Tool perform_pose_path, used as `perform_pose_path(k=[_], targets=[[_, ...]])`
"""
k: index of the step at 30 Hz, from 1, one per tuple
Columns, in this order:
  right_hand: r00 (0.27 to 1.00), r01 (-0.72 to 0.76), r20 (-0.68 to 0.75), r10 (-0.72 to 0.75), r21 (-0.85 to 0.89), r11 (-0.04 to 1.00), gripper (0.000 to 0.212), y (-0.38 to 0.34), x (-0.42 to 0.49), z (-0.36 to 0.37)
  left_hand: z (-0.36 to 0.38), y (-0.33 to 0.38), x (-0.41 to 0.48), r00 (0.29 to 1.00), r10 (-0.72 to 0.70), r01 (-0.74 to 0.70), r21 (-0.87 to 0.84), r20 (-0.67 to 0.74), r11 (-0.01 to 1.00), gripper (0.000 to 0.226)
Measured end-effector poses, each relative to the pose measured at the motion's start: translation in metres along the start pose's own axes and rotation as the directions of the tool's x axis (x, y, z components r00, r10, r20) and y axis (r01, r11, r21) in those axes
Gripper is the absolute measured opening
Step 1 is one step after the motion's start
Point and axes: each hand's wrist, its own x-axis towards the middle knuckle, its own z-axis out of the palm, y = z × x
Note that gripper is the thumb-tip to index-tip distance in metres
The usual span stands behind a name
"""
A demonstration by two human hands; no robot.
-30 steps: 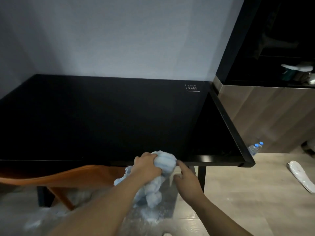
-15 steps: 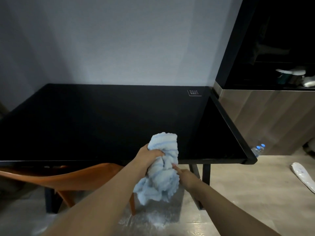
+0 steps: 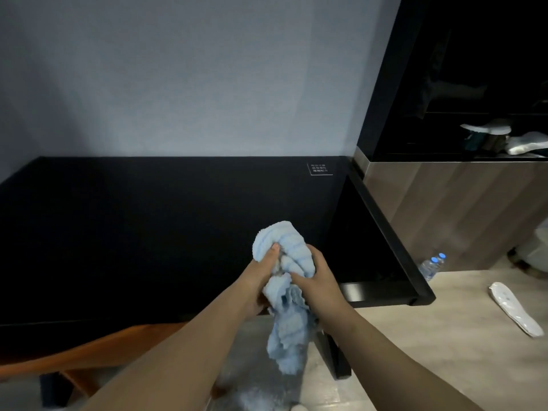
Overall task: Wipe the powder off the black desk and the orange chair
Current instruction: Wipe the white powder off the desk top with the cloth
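Note:
A light blue towel (image 3: pixel 284 295) is bunched up above the front edge of the black desk (image 3: pixel 148 232). My left hand (image 3: pixel 261 274) grips its upper left side and my right hand (image 3: pixel 318 280) grips its right side. The towel's lower end hangs below the desk edge. The desk top looks dark and glossy, and no powder shows on it. The orange chair (image 3: pixel 98 351) sits tucked under the desk at the lower left, only partly visible. White powder (image 3: pixel 255 396) lies on the floor below the towel.
A wood-fronted cabinet (image 3: pixel 462 209) with dark shelves above stands right of the desk. Two water bottles (image 3: pixel 431 266) stand on the floor by the desk corner. A white insole (image 3: pixel 516 312) lies on the wooden floor at right. A small white label (image 3: pixel 319 169) marks the desk's back right.
Both hands lifted the towel from below the desk edge to above it. My right hand moved up from the towel's lower part and now grips its side.

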Motion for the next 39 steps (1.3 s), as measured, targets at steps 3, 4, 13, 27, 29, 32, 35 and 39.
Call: perform_pose_path(k=[3,4,13,27,29,32,35,39], targets=[[0.986,0.013,-0.165,-0.033,-0.121,0.993,0.031,0.011,0.027,-0.045,0.017,0.013,0.027,0.997,0.009,-0.020,0.130,0.082,0.991,0.038],[0.966,0.037,-0.244,-0.090,-0.212,0.977,0.030,0.016,0.038,-0.063,0.022,0.016,0.037,0.999,0.036,-0.040,0.231,0.021,0.972,0.040],[0.773,-0.635,-0.537,0.338,-0.663,0.398,0.067,0.076,0.095,-0.148,0.001,0.019,0.110,0.966,0.171,0.132,0.940,-0.193,0.314,0.060],[0.774,-0.633,-0.553,0.308,-0.668,0.391,0.067,0.085,0.175,-0.181,-0.012,0.034,0.168,0.898,0.139,0.385,0.899,-0.417,0.211,0.059],[0.906,-0.417,-0.338,0.255,-0.818,0.396,0.065,0.089,0.176,-0.152,-0.015,0.033,0.174,0.895,0.147,0.393,0.901,-0.421,0.185,0.058],[0.983,-0.051,0.090,0.163,-0.715,0.698,0.050,0.079,0.181,-0.127,-0.024,0.039,0.180,0.881,0.148,0.424,0.889,-0.449,0.170,0.058],[0.993,-0.078,-0.119,-0.003,-0.678,0.731,0.040,0.070,0.205,-0.154,-0.040,0.049,0.184,0.852,0.174,0.467,0.866,-0.495,0.177,0.057],[0.787,-0.615,-0.536,0.307,-0.636,0.466,0.046,0.073,0.237,-0.193,-0.049,0.056,0.185,0.801,0.138,0.547,0.805,-0.583,0.228,0.053]])
